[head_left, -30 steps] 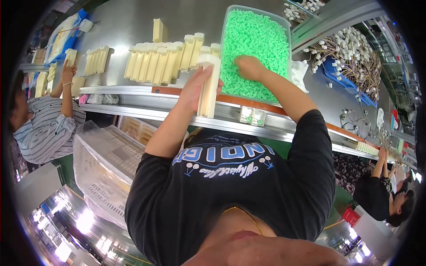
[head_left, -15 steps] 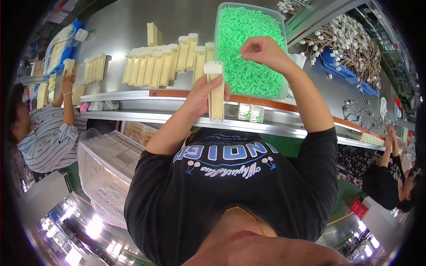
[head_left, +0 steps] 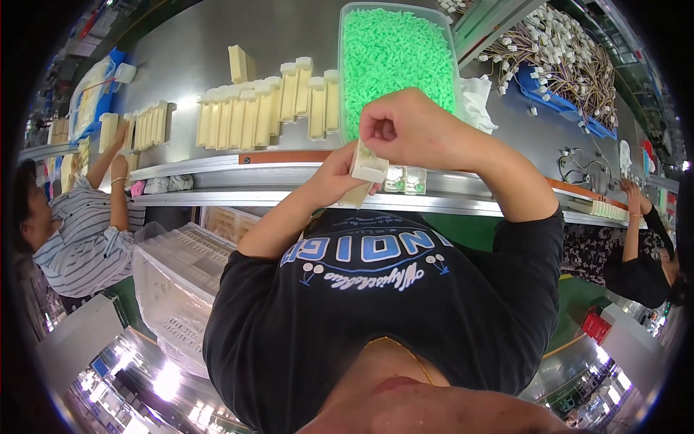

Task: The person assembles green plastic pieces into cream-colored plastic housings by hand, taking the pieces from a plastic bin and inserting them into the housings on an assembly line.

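In my left hand (head_left: 334,179) is a cream plastic housing (head_left: 370,171), long and narrow with a white end piece. It is tilted, the white end toward me. My right hand (head_left: 412,130) is closed in a pinch at the housing's upper part; whatever its fingertips hold is hidden. Just beyond my hands stands a clear plastic bin (head_left: 456,79) filled with small green plastic pieces (head_left: 394,54). To its left, several similar cream housings (head_left: 249,112) stand side by side in a row on the metal bench.
Two small clear boxes (head_left: 405,180) sit at the bench edge beside my hands. A blue tray of white-plugged wires (head_left: 578,65) lies at the right. Co-workers sit on both sides, one in a striped shirt (head_left: 83,231). A plastic-wrapped crate (head_left: 177,282) stands at lower left.
My right hand has come down from over the green pieces to the housing, its small pale piece now out of sight. The housing has tipped toward me.
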The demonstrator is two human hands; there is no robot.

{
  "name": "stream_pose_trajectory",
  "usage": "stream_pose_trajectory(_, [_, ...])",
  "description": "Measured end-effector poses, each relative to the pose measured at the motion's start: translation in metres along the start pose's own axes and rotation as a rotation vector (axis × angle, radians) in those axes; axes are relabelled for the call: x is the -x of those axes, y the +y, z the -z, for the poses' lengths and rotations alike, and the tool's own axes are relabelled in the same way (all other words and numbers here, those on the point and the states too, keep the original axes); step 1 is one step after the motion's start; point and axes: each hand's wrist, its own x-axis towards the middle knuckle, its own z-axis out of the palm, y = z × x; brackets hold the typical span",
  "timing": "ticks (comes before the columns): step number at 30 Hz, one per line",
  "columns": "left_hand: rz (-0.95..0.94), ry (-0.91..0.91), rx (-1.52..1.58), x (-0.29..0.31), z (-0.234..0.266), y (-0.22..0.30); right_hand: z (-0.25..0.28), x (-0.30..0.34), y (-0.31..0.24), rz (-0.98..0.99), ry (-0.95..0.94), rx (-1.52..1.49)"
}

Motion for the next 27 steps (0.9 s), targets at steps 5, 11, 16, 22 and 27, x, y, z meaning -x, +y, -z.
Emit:
stream_pose_trajectory(5, [0.019, -0.025, 0.041, -0.003, -0.002, 0.006, 0.004, 0.006, -0.006, -0.035, 0.072, -0.108])
stream_pose_trajectory(11, [0.109, -0.198, 0.147, -0.006, -0.002, 0.009, 0.002, 0.005, -0.002, 0.039, -0.023, -0.003])
stream_pose_trajectory(16, [0.086, -0.066, 0.254, -0.005, -0.003, 0.013, -0.004, 0.000, 0.001, 0.146, 0.153, 0.034])
stream_pose_trajectory(22, [-0.005, 0.119, 0.126, -0.008, 0.001, 0.025, -0.036, 0.008, 0.027, 0.473, 0.451, 0.075])
stream_pose_trajectory(27, [0.029, 0.269, -0.025, -0.004, 0.009, 0.042, -0.032, 0.004, 0.025, 0.443, 0.462, 0.068])
